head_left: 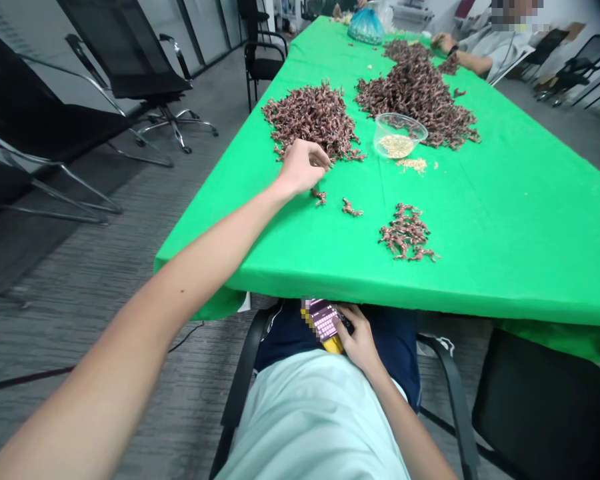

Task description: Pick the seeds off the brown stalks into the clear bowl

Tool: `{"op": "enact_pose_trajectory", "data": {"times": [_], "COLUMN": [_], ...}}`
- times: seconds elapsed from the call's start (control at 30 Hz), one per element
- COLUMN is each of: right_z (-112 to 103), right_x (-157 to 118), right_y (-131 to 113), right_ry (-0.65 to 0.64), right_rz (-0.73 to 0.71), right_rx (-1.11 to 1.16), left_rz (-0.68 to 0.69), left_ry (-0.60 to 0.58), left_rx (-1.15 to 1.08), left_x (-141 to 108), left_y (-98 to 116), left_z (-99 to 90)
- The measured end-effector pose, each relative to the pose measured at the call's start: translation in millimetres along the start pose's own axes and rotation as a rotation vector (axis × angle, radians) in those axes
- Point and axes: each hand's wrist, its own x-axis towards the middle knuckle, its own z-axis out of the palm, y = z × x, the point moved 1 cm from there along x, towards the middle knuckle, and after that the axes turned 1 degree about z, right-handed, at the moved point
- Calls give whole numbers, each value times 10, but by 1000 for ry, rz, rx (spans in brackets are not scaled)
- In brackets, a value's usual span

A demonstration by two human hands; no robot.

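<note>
My left hand (303,168) reaches over the green tablecloth (510,227), its fingers bunched at the near edge of a heap of dried brown knobbly sprigs (313,120). Whether the fingers hold a sprig is hidden. Two small sprigs (351,208) lie just beyond the hand, and a smaller pile (406,232) sits to the right. My right hand (357,337) is below the table edge over my lap, holding a smartphone (325,321) in a yellow case. A clear bowl (400,135) with pale grains stands near a larger heap (415,93).
A person's hand (444,43) rests at the far end of the table beside a blue plastic bag (366,27). Black mesh office chairs with metal bases stand along the left, on grey carpet. Further chairs stand at the right.
</note>
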Motion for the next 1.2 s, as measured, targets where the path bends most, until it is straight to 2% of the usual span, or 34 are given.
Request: {"op": "enact_pose_trajectory", "data": {"times": [0.5,0.77,0.9,1.07,1.2], "right_z": [-13,-6,34,128,169], "right_x": [23,97,180,273,296], "right_y": [29,106,55,21,44], "right_ry": [41,1,18,-56,-21], "right_rz": [-23,77,91,152,158], "right_rx": [-49,-45,-176,-235,-236], "left_rz": [24,19,11,2,-24], "left_ry": [0,-9,-15,-24,-31], "left_rx": [-9,0,-2,6,4], "left_x": [1,-8,-19,-36,-48], "left_y": [9,4,22,65,101], "left_z": [1,7,2,-9,-12]}}
